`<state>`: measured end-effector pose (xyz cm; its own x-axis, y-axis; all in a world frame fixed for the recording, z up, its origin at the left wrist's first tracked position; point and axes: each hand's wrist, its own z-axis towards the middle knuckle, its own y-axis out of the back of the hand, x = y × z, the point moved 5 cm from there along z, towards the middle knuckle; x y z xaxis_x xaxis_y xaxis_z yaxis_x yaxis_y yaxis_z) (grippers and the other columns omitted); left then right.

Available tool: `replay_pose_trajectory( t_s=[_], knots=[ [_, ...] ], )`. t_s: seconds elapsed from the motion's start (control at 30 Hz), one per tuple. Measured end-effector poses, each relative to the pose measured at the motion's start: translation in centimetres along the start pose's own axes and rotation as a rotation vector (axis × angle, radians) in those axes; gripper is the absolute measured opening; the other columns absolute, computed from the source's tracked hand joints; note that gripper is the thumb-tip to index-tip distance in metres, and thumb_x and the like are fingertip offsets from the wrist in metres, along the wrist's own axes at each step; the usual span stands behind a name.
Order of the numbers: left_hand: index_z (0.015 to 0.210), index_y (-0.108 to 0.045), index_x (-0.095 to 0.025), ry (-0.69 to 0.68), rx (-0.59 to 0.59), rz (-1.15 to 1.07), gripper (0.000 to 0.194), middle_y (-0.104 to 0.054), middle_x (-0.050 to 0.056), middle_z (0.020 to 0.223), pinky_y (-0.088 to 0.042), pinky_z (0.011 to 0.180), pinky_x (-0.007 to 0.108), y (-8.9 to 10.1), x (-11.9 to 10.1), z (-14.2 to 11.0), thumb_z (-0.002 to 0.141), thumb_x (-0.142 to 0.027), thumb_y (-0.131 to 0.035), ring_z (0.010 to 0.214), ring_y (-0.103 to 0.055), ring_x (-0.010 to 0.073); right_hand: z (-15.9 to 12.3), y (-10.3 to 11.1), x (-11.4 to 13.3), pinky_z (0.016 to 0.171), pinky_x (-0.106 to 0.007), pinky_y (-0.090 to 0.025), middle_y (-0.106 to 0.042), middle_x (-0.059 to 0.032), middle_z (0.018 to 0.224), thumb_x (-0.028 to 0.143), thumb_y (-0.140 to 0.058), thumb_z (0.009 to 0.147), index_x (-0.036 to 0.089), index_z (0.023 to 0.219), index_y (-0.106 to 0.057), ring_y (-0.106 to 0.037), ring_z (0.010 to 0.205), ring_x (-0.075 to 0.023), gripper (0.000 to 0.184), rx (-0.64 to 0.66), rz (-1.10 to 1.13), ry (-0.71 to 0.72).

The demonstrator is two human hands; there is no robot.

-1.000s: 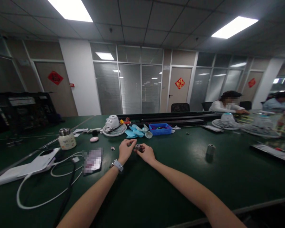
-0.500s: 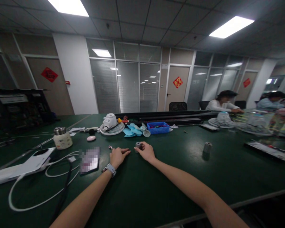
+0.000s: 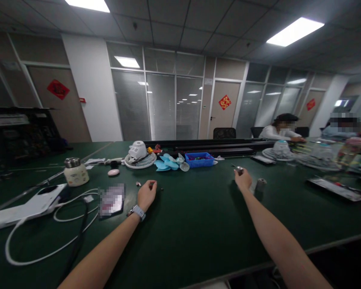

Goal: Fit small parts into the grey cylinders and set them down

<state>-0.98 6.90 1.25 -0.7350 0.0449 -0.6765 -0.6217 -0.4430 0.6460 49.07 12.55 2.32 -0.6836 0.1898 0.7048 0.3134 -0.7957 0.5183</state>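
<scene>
My right hand (image 3: 243, 180) is closed round a small grey metal cylinder (image 3: 240, 169), whose top shows above the fingers. Just to its right, a second grey metal cylinder (image 3: 261, 184) stands upright on the green table. Over at the left, my left hand (image 3: 146, 195) has its fingers curled together; whatever they pinch, if anything, is hidden. A tiny dark piece (image 3: 162, 189) lies on the table beside that hand, and a small white earbud-like item (image 3: 138, 184) lies on its other side.
Behind the hands are a white fan body (image 3: 137, 151), light blue fan blades (image 3: 168, 162) and a blue bin (image 3: 199, 160). A phone (image 3: 112, 200), looped white cable (image 3: 10, 257) and cream jar (image 3: 76, 174) occupy the left. A co-worker (image 3: 278, 130) sits across at the right.
My right hand has carried the grey cylinder from the middle to the right, close to the other cylinder. My left hand stays nearly in place, its fingers now drawn in and raised.
</scene>
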Motion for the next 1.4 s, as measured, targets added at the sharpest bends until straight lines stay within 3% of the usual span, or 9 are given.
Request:
replay_pose_trajectory(
  t_s=[0.2,0.37,0.5,0.6,0.87,1.0,1.1,1.27,1.4],
  knots=[
    [0.103,-0.060,-0.018,0.029,-0.031,-0.002,0.038,-0.067,0.009,0.087,-0.041,0.061,0.027,0.3,0.0,0.0,0.087,-0.045,-0.039,0.074,-0.062,0.0201,0.1,-0.5,-1.7,0.081,-0.039,-0.042,-0.061,-0.0182,0.106,0.038,-0.056,0.079,0.013,0.117,-0.053,-0.057,0.098,-0.0298,0.046,0.079,-0.035,-0.061],
    [0.108,-0.056,-0.016,0.065,-0.070,-0.007,0.044,-0.066,0.011,0.088,-0.042,0.060,0.029,0.5,0.2,0.1,0.088,-0.048,-0.034,0.074,-0.063,0.0223,-4.7,0.8,6.1,0.098,-0.047,-0.029,-0.039,-0.0227,0.136,0.033,-0.055,0.080,0.009,0.132,-0.038,-0.036,0.125,-0.0323,0.060,-0.152,-0.014,0.292],
    [0.107,-0.055,-0.017,0.090,-0.083,-0.045,0.048,-0.066,0.010,0.085,-0.042,0.060,0.031,0.3,0.7,0.3,0.087,-0.053,-0.031,0.072,-0.063,0.0239,-14.8,-3.3,16.0,0.097,-0.037,-0.035,-0.057,-0.0094,0.120,0.039,-0.050,0.085,0.021,0.118,-0.058,-0.050,0.112,-0.0219,0.038,0.412,0.241,0.789],
    [0.106,-0.054,-0.017,0.090,-0.087,-0.053,0.048,-0.066,0.010,0.085,-0.043,0.062,0.031,0.2,0.9,0.4,0.087,-0.054,-0.031,0.073,-0.063,0.0244,-21.3,-6.4,20.1,0.089,-0.035,-0.041,-0.063,-0.0067,0.110,0.052,-0.054,0.080,0.025,0.112,-0.064,-0.056,0.102,-0.0216,0.042,0.738,0.302,0.836],
    [0.106,-0.054,-0.016,0.075,-0.064,-0.056,0.044,-0.067,0.011,0.088,-0.044,0.065,0.032,0.2,0.3,0.2,0.087,-0.051,-0.034,0.076,-0.064,0.0243,-25.0,-8.6,22.6,0.089,-0.040,-0.038,-0.065,-0.0033,0.106,0.050,-0.061,0.077,0.034,0.092,-0.072,-0.054,0.103,-0.0244,0.025,0.785,0.183,0.801],
    [0.107,-0.053,-0.017,0.073,-0.057,-0.057,0.045,-0.067,0.010,0.088,-0.043,0.064,0.031,0.2,0.4,0.1,0.087,-0.052,-0.033,0.073,-0.063,0.0234,-23.5,-7.1,22.3,0.085,-0.034,-0.039,-0.068,-0.0012,0.099,0.043,-0.055,0.083,0.031,0.091,-0.072,-0.057,0.095,-0.0206,0.022,0.700,0.232,0.848],
    [0.106,-0.053,-0.017,0.067,-0.048,-0.053,0.044,-0.067,0.010,0.087,-0.042,0.063,0.031,0.2,0.5,0.1,0.087,-0.052,-0.033,0.073,-0.063,0.0229,-18.0,-4.5,20.0,0.085,-0.031,-0.038,-0.068,-0.0030,0.100,0.037,-0.045,0.089,0.025,0.099,-0.068,-0.058,0.094,-0.0192,0.028,0.472,0.272,0.803],
    [0.107,-0.054,-0.017,0.072,-0.032,-0.042,0.043,-0.067,0.010,0.088,-0.042,0.062,0.030,0.1,0.4,0.2,0.087,-0.050,-0.034,0.073,-0.063,0.0227,-5.8,0.5,10.3,0.090,-0.035,-0.033,-0.063,-0.0122,0.107,0.031,-0.040,0.090,0.015,0.103,-0.063,-0.052,0.102,-0.0233,0.032,-0.096,0.099,0.457],
    [0.107,-0.053,-0.017,0.078,-0.022,-0.030,0.043,-0.067,0.010,0.089,-0.042,0.062,0.030,0.1,0.3,0.1,0.087,-0.050,-0.034,0.074,-0.063,0.0228,-1.7,2.0,3.7,0.084,-0.034,-0.033,-0.063,-0.0127,0.103,0.030,-0.041,0.088,0.015,0.100,-0.064,-0.052,0.098,-0.0240,0.030,-0.246,-0.026,0.266]
  ],
)
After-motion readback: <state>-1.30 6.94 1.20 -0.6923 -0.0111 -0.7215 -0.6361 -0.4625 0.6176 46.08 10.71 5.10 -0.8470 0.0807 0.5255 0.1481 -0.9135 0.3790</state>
